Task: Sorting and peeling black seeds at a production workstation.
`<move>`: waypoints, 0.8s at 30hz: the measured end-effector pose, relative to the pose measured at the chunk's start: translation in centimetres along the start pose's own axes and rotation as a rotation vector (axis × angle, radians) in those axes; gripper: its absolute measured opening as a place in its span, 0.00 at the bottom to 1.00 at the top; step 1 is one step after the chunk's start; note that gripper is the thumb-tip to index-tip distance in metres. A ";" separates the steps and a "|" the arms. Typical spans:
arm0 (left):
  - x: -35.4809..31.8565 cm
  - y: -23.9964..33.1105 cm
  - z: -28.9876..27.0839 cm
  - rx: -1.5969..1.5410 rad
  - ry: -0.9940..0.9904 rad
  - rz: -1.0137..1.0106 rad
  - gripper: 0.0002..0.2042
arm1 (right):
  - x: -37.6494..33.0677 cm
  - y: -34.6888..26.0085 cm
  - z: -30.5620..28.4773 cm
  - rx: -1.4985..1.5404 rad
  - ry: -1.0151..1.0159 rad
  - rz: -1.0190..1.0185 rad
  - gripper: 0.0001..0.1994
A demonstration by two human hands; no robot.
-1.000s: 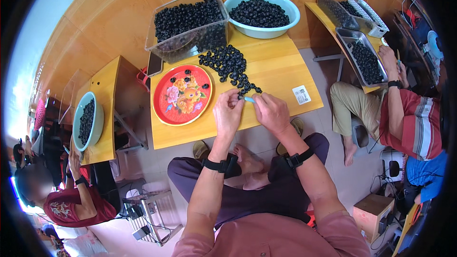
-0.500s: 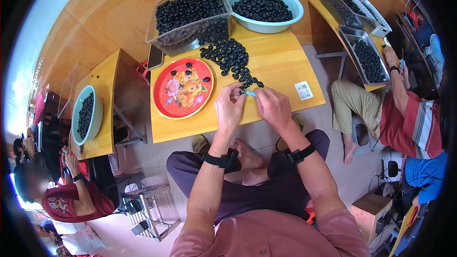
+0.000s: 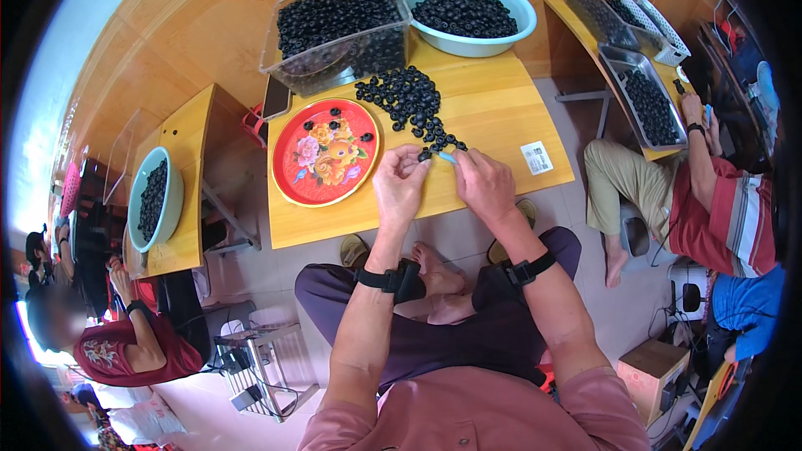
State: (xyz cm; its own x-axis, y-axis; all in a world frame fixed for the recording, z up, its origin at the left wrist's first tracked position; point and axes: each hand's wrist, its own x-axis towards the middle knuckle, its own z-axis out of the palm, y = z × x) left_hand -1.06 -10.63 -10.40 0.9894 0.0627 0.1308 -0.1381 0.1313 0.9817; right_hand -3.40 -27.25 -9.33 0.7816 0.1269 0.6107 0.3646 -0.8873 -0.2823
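The black rings (image 3: 409, 100) lie heaped on the bench (image 3: 493, 117) at twelve o'clock of the hands, where the left hand (image 3: 399, 184) pinches one ring and the right hand (image 3: 484, 184) grips a small pale blue piece (image 3: 448, 158), best joined squarely with fingertips close.
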 end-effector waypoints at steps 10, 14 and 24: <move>1.8 4.6 -3.7 0.657 0.170 0.467 0.08 | 0.0 -0.3 -0.5 -0.046 0.018 0.078 0.03; 3.6 5.5 -4.7 0.889 0.202 0.452 0.10 | 0.1 -0.3 -0.2 -0.040 0.046 0.076 0.03; 1.5 1.7 -0.2 1.007 -0.080 0.412 0.15 | 0.2 -0.5 -0.4 -0.007 0.038 0.082 0.04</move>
State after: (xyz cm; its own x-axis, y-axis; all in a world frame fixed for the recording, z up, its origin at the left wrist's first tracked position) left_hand 0.15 -10.16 -8.59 0.8805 -0.1535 0.4484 -0.3962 -0.7576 0.5187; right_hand -3.64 -26.96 -8.81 0.7891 0.0372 0.6131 0.2967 -0.8971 -0.3274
